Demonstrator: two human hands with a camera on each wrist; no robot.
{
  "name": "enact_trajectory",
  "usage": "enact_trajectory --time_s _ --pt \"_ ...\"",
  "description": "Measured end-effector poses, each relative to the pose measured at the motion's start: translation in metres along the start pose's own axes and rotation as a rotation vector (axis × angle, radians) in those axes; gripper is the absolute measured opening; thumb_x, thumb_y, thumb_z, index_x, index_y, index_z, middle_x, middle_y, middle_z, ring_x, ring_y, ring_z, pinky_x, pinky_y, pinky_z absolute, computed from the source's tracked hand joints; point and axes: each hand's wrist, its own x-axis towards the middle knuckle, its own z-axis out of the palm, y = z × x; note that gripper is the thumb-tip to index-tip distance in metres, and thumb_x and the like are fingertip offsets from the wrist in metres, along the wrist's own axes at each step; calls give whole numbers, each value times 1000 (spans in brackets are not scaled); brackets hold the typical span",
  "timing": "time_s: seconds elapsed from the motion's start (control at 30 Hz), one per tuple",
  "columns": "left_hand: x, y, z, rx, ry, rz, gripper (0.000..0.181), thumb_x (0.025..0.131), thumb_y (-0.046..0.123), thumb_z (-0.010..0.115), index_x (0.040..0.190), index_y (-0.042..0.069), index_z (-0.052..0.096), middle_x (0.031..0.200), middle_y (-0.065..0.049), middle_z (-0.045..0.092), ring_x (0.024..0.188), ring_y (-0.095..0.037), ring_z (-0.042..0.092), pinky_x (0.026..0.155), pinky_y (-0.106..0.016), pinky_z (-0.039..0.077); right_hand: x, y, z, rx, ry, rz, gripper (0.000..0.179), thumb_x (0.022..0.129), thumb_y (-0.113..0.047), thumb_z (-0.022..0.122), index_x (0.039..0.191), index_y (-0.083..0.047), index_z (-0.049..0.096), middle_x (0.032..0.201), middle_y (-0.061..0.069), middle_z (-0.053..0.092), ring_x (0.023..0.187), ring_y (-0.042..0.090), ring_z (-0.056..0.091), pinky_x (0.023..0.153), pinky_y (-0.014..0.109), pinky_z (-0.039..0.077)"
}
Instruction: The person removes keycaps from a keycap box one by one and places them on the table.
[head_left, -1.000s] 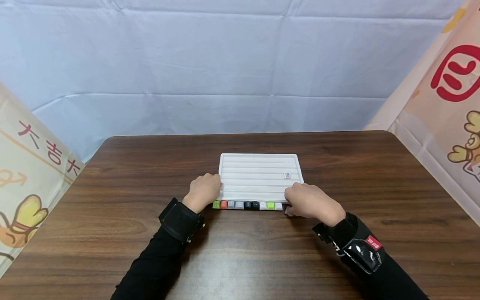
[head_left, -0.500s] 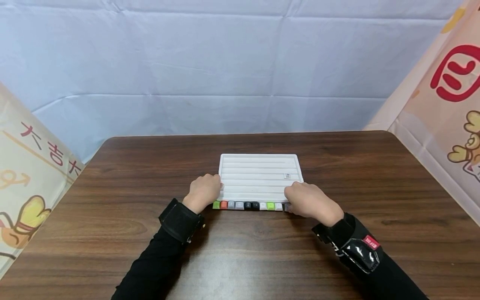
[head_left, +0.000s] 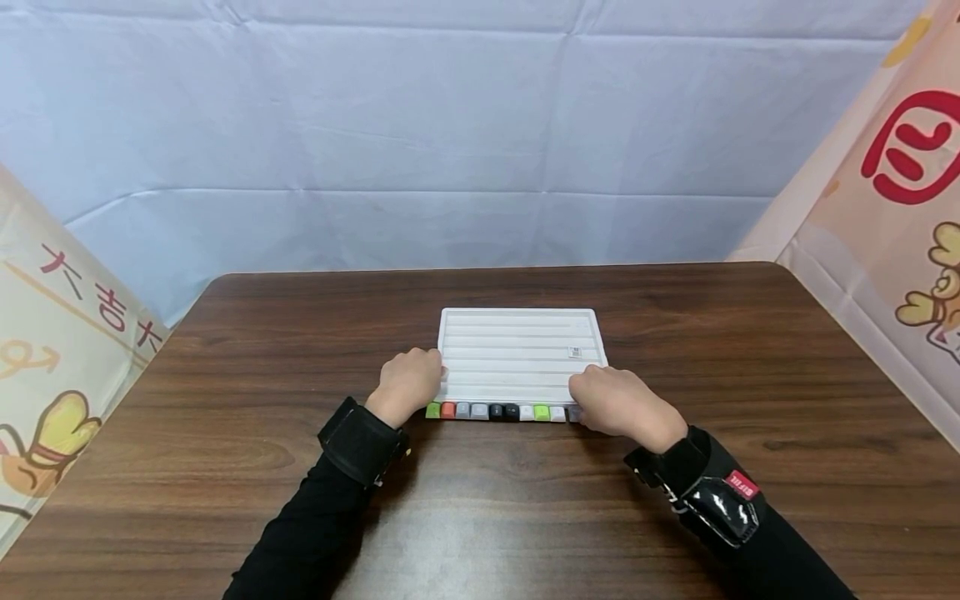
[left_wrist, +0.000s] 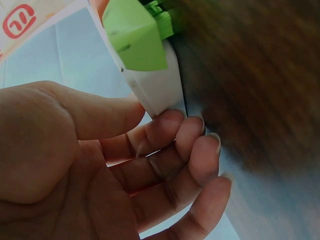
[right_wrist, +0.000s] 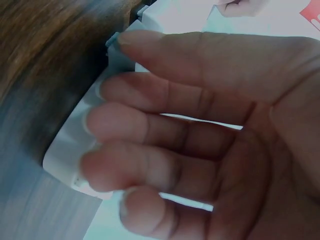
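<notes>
A white ridged tray [head_left: 517,350] lies on the brown table, its near edge lined with several keycaps [head_left: 496,412] in green, red, grey, black and white. My left hand [head_left: 408,379] grips the tray's left side, thumb on one face and curled fingertips against the other. Right above these fingers, in the left wrist view, sits a green keycap [left_wrist: 137,42]. At the near right corner my right hand [head_left: 618,402] pinches a grey keycap [head_left: 574,413] at the end of the row. In the right wrist view its thumb tip lies on this keycap, which the fingers partly hide.
The wooden table [head_left: 480,517] carries the tray near its middle. Pale blue cloth [head_left: 420,125] hangs behind it. Printed curtains stand at the left [head_left: 67,367] and right [head_left: 892,250] sides.
My right hand has brought the grey keycap from just off the tray's near edge up into line with the row. My left hand keeps its grip in place.
</notes>
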Motion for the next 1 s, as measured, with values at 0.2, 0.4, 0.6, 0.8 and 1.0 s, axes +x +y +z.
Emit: enact_trajectory --time_s 0.2,0.4,0.6,0.8,1.0 --pt "0 0 0 -1 6 6 26 96 20 48 100 -2 61 75 -12 58 64 -25 56 54 -36 43 0 0 1 6 11 -13 30 78 -3 68 58 -11 48 55 -3 34 51 12 31 45 27 28" --pt "-1 -1 1 -1 8 10 26 96 20 49 100 -2 61 74 -12 57 65 -26 57 54 -35 42 0 -1 1 12 16 -23 28 78 -1 67 59 -11 49 55 -2 37 51 12 32 46 26 27" --pt "0 -1 2 -3 6 13 26 96 20 48 101 -1 61 76 -13 58 64 -26 57 54 -35 42 1 0 2 11 29 -34 28 78 2 65 59 -11 49 54 -1 38 51 12 31 45 26 26" --pt "0 -1 2 -12 6 16 25 96 20 48 100 -2 61 73 -12 57 62 -24 55 53 -34 41 1 0 2 15 23 -27 28 77 2 65 58 -11 49 54 -2 37 51 12 30 45 26 26" --pt "0 -1 2 -12 6 16 25 96 20 48 99 -1 61 70 -10 55 60 -23 53 53 -34 40 1 0 0 30 2 -20 27 77 2 64 59 -10 49 54 -2 37 51 12 30 46 26 26"
